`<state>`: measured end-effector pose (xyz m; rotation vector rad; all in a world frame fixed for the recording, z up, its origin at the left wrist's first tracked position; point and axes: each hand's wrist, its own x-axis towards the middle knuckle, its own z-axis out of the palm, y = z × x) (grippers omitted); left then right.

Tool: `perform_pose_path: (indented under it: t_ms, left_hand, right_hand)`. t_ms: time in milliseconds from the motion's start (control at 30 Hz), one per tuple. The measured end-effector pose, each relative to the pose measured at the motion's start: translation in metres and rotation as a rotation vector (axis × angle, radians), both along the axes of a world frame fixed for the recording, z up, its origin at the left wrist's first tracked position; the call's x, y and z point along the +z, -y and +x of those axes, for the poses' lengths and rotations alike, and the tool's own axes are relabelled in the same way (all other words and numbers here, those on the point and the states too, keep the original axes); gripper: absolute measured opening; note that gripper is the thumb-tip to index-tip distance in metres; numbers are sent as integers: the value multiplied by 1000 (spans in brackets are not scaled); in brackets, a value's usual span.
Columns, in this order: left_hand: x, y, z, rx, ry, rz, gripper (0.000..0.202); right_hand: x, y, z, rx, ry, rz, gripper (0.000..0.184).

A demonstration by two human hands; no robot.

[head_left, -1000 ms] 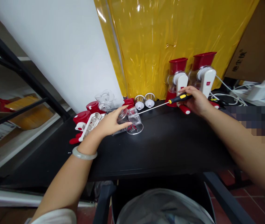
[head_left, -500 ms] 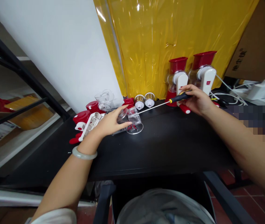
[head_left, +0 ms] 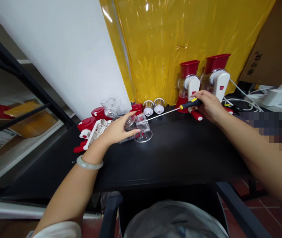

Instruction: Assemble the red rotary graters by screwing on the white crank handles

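Seen from the head camera, the left hand (head_left: 117, 131) lies over a clear plastic housing (head_left: 143, 131) that rests on its side on the black table (head_left: 170, 155), towards the back left of the top. The fingers curl loosely round the housing's near end, with the thumb stretched along its upper edge, so the hand holds it down against the table. Small red bits show inside the clear shell. A pale bracelet (head_left: 89, 163) sits on that wrist.

The right hand (head_left: 210, 106) is closed round the black and yellow handle of a screwdriver (head_left: 190, 103), fingers wrapped tight. The thin metal shaft slants down and left from the handle, and its tip meets the top of the housing just beside the left thumb.

Just behind the right hand, two assembled red and white grinders (head_left: 189, 84) stand upright side by side against a yellow plastic sheet (head_left: 185, 39). Two small metal drums (head_left: 154, 106) sit between the grinders and the housing, near the sheet's foot. To the left of the left hand lies a cluster of loose red and white parts (head_left: 91, 127), with a clear hopper (head_left: 111, 105) behind them by the white wall (head_left: 63, 49). At the far right, white cables and a power strip (head_left: 277, 96) lie below a cardboard box (head_left: 277, 46).
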<state>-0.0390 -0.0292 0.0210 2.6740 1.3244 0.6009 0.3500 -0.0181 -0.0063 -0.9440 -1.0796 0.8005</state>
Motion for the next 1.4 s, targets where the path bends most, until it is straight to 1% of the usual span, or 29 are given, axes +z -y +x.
perform_pose_path:
  t_ms: [67,167,267,300,400,467,567,667,833,967,1033,1133,1200,1300,1400]
  left_hand:
    - [0,0,0,7,-1,-1,86]
    - [0,0,0,8,-1,0,86]
    - [0,0,0,0,1,-2,86]
    - [0,-1,0,-5,2,-4,86]
    - [0,-1,0,-11,7,-4,86]
    - [1,0,0,-9,4,-10,85]
    - [2,1,-1,-20,-9,-22,84]
    - [3,1,-1,-21,-15,-22,84]
    - [3,1,-1,-23,-15,-22,84]
    - [5,1,-2,-39,-19,-16,83]
    - [6,1,-3,-49,-17,-15,81]
    - [8,0,-4,-49,-15,-20,77]
    - [9,0,-5,-33,-21,-23,76]
    - [11,-1,-6,-25,-28,-31,74]
    - [12,-2,-9,-42,-28,-42,72]
  right_hand:
    - [1,1,-1,52,-37,5,7]
    - [0,1,0,112,-15,26,11]
    - [-4,-3,3,75,5,52,11]
    - [-5,-4,4,46,17,55,15]
    - [-7,-6,5,-31,110,28,39]
    - [-7,-4,5,-69,201,17,47]
    - [-6,-1,4,-71,251,43,44]
    - [-6,-2,3,-14,191,61,41]
    - [-5,-3,1,52,34,44,26]
    - [-6,-5,2,82,29,64,16]
    - [-8,-6,4,71,70,62,20]
    - [-10,-6,6,4,179,16,44]
    - [-10,-5,6,-29,274,-10,53]
    - [-9,-1,5,-29,364,2,51]
    - [-7,1,1,-3,330,7,44]
